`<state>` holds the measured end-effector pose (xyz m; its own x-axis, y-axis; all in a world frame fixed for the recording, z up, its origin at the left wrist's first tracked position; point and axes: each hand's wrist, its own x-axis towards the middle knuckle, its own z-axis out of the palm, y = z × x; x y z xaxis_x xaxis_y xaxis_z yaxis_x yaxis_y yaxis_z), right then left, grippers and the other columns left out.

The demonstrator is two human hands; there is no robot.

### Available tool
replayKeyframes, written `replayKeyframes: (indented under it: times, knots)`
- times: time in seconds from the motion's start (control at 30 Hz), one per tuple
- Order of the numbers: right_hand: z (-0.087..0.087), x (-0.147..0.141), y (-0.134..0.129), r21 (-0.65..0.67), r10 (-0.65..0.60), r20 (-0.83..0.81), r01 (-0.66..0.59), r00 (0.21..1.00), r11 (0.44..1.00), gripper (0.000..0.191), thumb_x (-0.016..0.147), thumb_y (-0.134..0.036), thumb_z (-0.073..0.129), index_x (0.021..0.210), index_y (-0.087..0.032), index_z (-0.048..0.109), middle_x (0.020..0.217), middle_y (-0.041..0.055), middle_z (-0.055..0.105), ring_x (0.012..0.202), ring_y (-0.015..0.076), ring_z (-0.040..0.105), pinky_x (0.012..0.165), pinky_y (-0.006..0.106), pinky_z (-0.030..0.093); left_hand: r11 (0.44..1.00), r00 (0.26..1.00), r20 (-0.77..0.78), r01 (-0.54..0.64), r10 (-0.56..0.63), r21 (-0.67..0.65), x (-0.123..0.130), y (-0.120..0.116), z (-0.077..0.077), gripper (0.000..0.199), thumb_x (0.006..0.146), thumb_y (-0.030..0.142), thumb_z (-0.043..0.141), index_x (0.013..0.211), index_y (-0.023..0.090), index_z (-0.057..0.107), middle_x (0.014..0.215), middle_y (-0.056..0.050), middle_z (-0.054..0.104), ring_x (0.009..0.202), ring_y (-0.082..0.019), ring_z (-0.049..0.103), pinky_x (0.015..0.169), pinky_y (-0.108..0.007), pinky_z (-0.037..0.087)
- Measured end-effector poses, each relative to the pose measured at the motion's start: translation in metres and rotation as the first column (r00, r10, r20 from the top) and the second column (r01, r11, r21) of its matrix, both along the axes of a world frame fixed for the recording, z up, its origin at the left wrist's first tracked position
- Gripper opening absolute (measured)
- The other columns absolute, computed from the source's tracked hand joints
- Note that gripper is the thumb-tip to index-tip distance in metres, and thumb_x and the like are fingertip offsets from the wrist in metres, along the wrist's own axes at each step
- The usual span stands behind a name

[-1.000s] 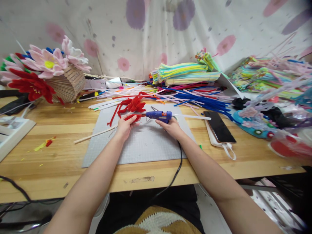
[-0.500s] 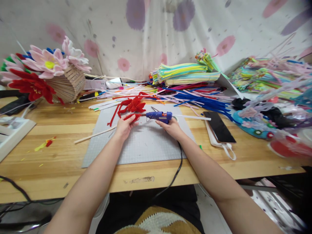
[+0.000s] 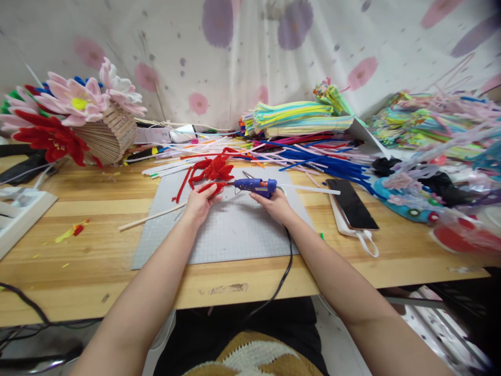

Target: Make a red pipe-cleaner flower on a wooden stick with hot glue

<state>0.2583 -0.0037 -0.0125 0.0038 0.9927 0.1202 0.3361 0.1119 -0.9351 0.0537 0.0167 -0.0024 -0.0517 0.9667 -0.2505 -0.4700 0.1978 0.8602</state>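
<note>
My left hand (image 3: 199,204) is closed on a red fuzzy piece (image 3: 216,189) above the grey cutting mat (image 3: 235,235). In my right hand (image 3: 277,204) is a blue glue gun (image 3: 250,185), its nozzle pointing left and touching or almost touching the red piece. A white glue stick (image 3: 317,189) sticks out of the gun's back end. Just behind my left hand, a red fuzzy flower (image 3: 215,169) lies with loose red strips at the mat's back edge. A pale wooden stick (image 3: 151,216) extends to the left from near my left hand.
Pipe cleaners (image 3: 301,117) are heaped along the back. A phone (image 3: 352,204) lies right of the mat. A basket of fuzzy flowers (image 3: 113,133) stands back left, above a white power strip (image 3: 23,216). The gun's black cord (image 3: 287,269) runs over the front edge.
The rear end of the glue stick has shifted very slightly to the right. Both hands keep nearly the same place and hold.
</note>
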Motion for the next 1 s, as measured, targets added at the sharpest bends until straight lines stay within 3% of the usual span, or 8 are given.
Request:
replayKeyframes:
  times: [0.4,1.0]
  knots:
    - [-0.002,-0.001,0.002,-0.009,-0.009,-0.009,0.009,1.0,1.0,0.048,0.064,-0.05,0.066,0.098,-0.016,0.066,0.088,0.0056,0.069,0.081,0.021,0.062,0.075,0.033,0.046,1.0,1.0,0.019,-0.012,0.012,0.007,0.001,0.0,0.0,0.013,0.061,0.01,0.071,0.071,0.01,0.064,0.074,-0.006,0.069,0.065,-0.013,0.065,0.054,-0.02,0.05]
    - [-0.012,0.003,0.006,0.046,-0.009,0.032,0.008,0.999,0.999,0.042,0.065,-0.05,0.066,0.092,-0.018,0.069,0.086,0.0043,0.07,0.082,0.0218,0.063,0.077,0.034,0.047,1.0,1.0,0.028,-0.003,0.003,-0.003,0.0,0.001,-0.001,0.011,0.063,0.009,0.069,0.073,0.01,0.064,0.074,-0.006,0.069,0.065,-0.013,0.065,0.054,-0.02,0.05]
